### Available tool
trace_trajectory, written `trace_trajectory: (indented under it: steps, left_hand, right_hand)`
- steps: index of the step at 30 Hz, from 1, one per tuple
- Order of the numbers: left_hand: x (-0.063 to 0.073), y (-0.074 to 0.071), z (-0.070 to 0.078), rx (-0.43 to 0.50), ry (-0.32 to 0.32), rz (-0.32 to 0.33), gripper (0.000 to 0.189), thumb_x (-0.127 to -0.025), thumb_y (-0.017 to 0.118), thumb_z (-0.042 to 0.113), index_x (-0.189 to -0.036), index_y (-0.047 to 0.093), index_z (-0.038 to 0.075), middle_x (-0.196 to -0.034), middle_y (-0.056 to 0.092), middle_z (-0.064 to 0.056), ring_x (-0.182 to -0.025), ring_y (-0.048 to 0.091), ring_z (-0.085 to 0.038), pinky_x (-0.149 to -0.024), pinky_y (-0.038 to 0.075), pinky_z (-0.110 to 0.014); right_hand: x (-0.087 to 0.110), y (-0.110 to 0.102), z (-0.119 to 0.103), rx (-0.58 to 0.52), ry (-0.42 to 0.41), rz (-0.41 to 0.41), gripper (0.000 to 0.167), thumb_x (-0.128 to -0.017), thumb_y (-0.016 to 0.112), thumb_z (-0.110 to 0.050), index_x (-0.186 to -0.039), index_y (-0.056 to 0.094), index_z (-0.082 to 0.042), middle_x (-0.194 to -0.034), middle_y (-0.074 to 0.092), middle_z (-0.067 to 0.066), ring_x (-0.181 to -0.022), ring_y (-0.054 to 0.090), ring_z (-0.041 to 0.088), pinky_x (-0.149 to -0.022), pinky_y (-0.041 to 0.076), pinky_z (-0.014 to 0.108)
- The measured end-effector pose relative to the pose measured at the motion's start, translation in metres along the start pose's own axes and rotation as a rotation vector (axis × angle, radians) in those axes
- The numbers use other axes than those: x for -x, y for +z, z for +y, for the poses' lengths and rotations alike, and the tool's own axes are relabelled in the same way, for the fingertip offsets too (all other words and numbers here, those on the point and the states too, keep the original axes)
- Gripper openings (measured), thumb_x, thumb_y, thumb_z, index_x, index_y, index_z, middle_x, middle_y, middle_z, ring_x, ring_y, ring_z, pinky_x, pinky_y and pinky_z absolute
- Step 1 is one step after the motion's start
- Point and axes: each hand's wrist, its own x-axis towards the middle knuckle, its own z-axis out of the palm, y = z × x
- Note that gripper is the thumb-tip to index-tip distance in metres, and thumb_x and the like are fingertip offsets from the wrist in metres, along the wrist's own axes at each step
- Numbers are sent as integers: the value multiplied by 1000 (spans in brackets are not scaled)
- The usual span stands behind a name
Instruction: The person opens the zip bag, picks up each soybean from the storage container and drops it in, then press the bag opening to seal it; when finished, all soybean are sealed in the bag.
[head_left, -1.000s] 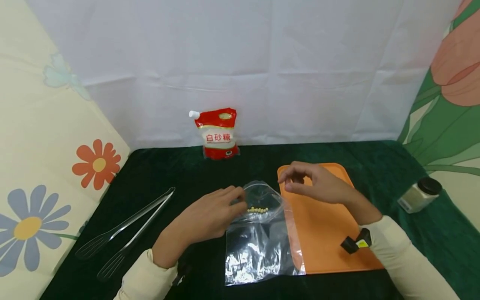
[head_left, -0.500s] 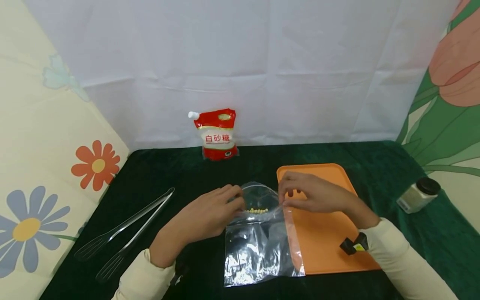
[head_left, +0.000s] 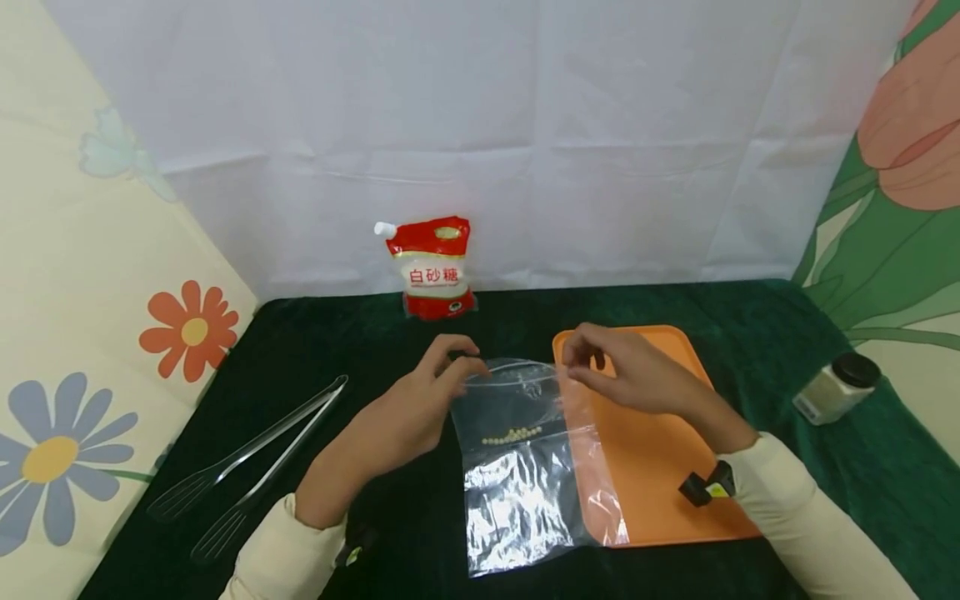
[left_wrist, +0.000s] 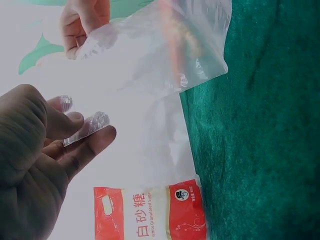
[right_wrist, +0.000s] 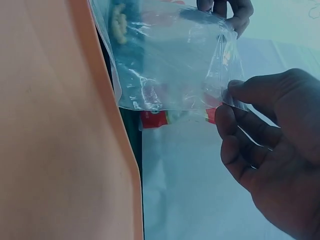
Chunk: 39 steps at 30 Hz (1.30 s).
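A clear zip bag (head_left: 517, 500) lies partly on the dark green cloth and overlaps the orange board's left side. Its mouth end is lifted between my two hands. Small pale yellow beads (head_left: 512, 436) sit in a row inside, about halfway up the bag. My left hand (head_left: 408, 412) pinches the bag's upper left corner; the left wrist view shows clear film between thumb (left_wrist: 67, 125) and fingers. At the upper right corner, my right hand (head_left: 633, 367) pinches the film between thumb and forefinger, seen closely in the right wrist view.
The orange board (head_left: 660, 483) lies under my right forearm. Metal tongs (head_left: 258, 467) rest on the cloth at left. A red and white sugar pouch (head_left: 435, 271) stands against the white backdrop. A black-lidded jar (head_left: 836, 387) lies tilted at far right.
My right hand came down to the bag's right corner, then rose again with it. My left hand moved away from me. The bag's gaping mouth has been drawn up and looks flatter.
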Motion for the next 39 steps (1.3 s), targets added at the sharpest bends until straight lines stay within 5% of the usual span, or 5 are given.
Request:
trace_trajectory:
  steps: [8,19,24,31,39]
  left_hand:
    - [-2,1,-2,-20,-64,35,58,-88,68,-7,-134,42,16,-137,37,-1,-92,53,-12,-73,54,-19]
    - [-5,1,1,10,-119,41,60,-87,69,-8,-134,42,17,-133,40,1,-88,53,-12,-69,52,-20]
    - [-4,0,2,-20,-117,54,53,-90,66,-5,-133,43,15,-132,41,0,-87,52,-12,-70,52,-21]
    - [-3,2,2,32,-104,98,42,-97,66,12,-132,44,13,-120,51,0,-88,55,-9,-74,55,-22]
    - [-4,4,8,-48,-144,141,33,-96,68,25,-124,54,14,-106,59,3,-80,54,-6,-70,53,-24]
  right_hand:
    - [0,-2,-4,32,9,44,17,-99,64,-24,-112,55,-18,-97,56,-8,-82,53,10,-66,52,31]
    - [-2,2,-4,243,-69,86,19,-101,59,-10,-119,54,-7,-105,55,4,-87,50,15,-75,50,29]
    - [-1,3,-7,239,-62,107,22,-101,60,-12,-121,54,-8,-109,57,4,-89,51,15,-77,52,29]
    - [-3,6,-13,236,-158,121,19,-99,63,-11,-117,56,-9,-106,57,2,-87,51,13,-73,49,27]
    - [-3,7,-22,246,-200,98,18,-98,63,-13,-115,58,-12,-104,56,-2,-90,52,13,-76,49,26]
